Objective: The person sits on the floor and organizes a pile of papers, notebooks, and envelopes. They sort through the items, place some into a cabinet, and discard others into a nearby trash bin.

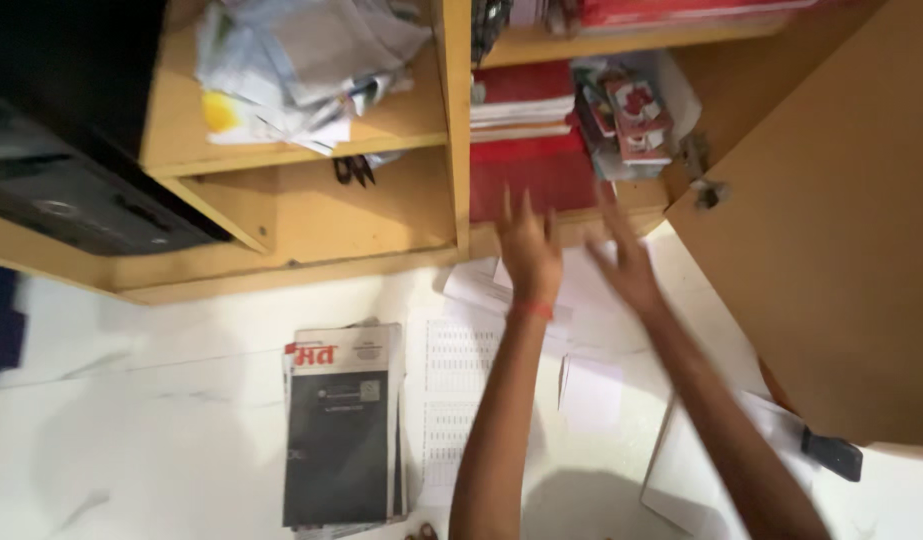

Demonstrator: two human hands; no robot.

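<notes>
My left hand (527, 250) reaches forward with fingers spread and holds nothing; a red thread circles its wrist. My right hand (623, 262) is beside it, blurred, fingers apart and empty. Both hover over loose white papers (581, 290) on the floor, just in front of the lower right compartment of a wooden cabinet (451, 130). That compartment holds red books (526, 150) and a bundle of patterned cards (631, 120).
A stack of dark magazines (343, 425) and a printed sheet (451, 400) lie on the white floor. The open cabinet door (831, 230) stands at the right. Crumpled papers (301, 60) fill the left shelf, scissors (353, 170) below. A black box (71, 190) sits at far left.
</notes>
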